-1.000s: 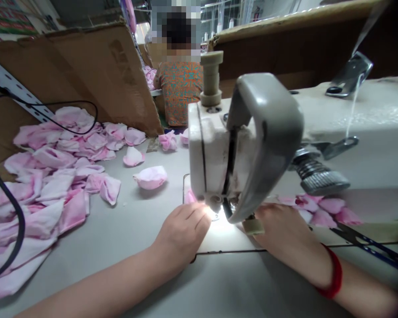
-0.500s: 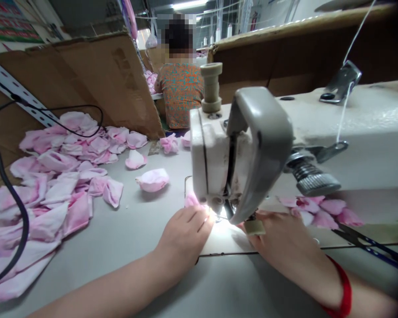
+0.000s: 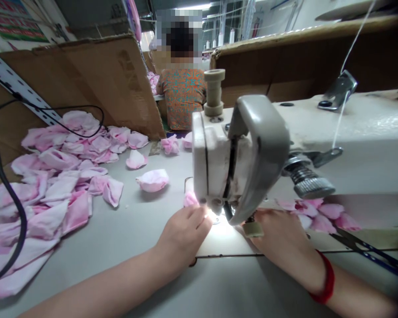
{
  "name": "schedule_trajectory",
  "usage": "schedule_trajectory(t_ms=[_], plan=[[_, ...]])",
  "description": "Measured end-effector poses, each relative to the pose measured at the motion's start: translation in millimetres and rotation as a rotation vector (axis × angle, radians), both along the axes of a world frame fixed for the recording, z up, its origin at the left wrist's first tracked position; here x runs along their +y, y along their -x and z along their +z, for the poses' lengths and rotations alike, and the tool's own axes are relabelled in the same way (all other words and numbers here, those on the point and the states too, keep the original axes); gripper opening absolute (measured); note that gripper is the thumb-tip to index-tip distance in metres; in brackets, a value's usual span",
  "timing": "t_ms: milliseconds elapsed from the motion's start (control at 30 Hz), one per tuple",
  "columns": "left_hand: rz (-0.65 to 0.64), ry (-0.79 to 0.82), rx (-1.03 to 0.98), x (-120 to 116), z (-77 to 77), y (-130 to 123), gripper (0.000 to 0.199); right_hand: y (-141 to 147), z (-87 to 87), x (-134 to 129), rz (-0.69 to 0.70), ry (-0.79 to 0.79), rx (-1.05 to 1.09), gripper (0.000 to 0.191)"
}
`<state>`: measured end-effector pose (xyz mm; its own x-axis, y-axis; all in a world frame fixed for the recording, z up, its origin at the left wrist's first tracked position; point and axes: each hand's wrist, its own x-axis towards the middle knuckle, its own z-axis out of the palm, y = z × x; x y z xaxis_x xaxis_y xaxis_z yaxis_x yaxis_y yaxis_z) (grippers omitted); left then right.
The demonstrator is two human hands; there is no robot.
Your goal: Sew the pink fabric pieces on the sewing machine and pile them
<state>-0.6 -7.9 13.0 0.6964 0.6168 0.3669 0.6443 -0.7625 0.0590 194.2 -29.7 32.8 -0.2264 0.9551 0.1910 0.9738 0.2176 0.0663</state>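
Well, at the far left a black cable (image 3: 7,207) curved down over a heap of pink-and-white fabric petals (image 3: 53,185), piled on the grey machine table (image 3: 96,260) against a sheet of brown cardboard (image 3: 86,88). Toward the middle, a loose petal (image 3: 151,180) lay apart on the table, and beyond it a co-worker's back (image 3: 182,99), in an orange and teal top, faced away.

The left hand (image 3: 184,234) rested on the table, its fingers (image 3: 195,216) bunched and gently curved, with their tips at the edge of a pink petal (image 3: 189,199). That petal sat just left of the needle area, partly hidden by the white sewing machine head (image 3: 212,159). I could not tell whether those fingers pinched the cloth or only pressed it down.

The petal looked light, thin and soft, likely to crumple or slide, so it seemed best held by its outer edge with flat fingertips, well clear of the needle.

The right hand (image 3: 278,232) lay beyond the machine head, its fingertips hidden behind it, so their state could not be told. A red wristband (image 3: 327,282) circled that wrist. Further right lay a smaller cluster of pink petals (image 3: 318,213) and a pair of dark blue-handled scissors (image 3: 368,254).
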Motion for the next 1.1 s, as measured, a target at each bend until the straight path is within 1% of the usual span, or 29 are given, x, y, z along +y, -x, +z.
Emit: schedule_trajectory(t_ms=[100, 167, 300, 433, 567, 633, 767, 867, 967, 1100], plan=[[-0.077, 0.119, -0.013, 4, 7.3, 4, 0.021, -1, 2.0, 0, -0.006, 0.030, -0.006, 0.019], [-0.116, 0.149, -0.002, 6, 11.7, 4, 0.020, -2, 4.5, 0, -0.006, 0.074, 0.020, 0.019], [-0.085, 0.079, -0.001, 2, 11.3, -1, 0.021, -3, 6.6, 3, 0.008, 0.161, 0.068, 0.020], [-0.064, 0.020, 0.028, -5, 8.5, -5, 0.020, -3, 0.6, 5, -0.028, 0.158, 0.048, 0.027], [-0.026, 0.024, 0.065, -6, 9.9, -5, 0.018, -4, -3.1, 7, -0.031, 0.147, 0.056, 0.028], [-0.035, -0.008, 0.071, -3, 9.4, -4, 0.018, -4, -1.4, 6, -0.025, 0.145, 0.052, 0.027], [-0.060, -0.122, 0.046, 2, 5.2, -2, 0.015, -5, 5.2, 7, -0.010, 0.167, 0.080, 0.024], [-0.086, -0.163, 0.029, 5, 3.9, -1, 0.016, -9, 8.2, 10, -0.017, 0.191, 0.082, 0.026], [-0.100, -0.168, 0.029, 5, 6.3, -2, 0.016, -12, 8.5, 14, -0.040, 0.179, 0.046, 0.027], [-0.069, -0.094, 0.094, 3, 9.2, -3, 0.015, -14, 6.2, 15, -0.058, 0.149, 0.009, 0.023]])
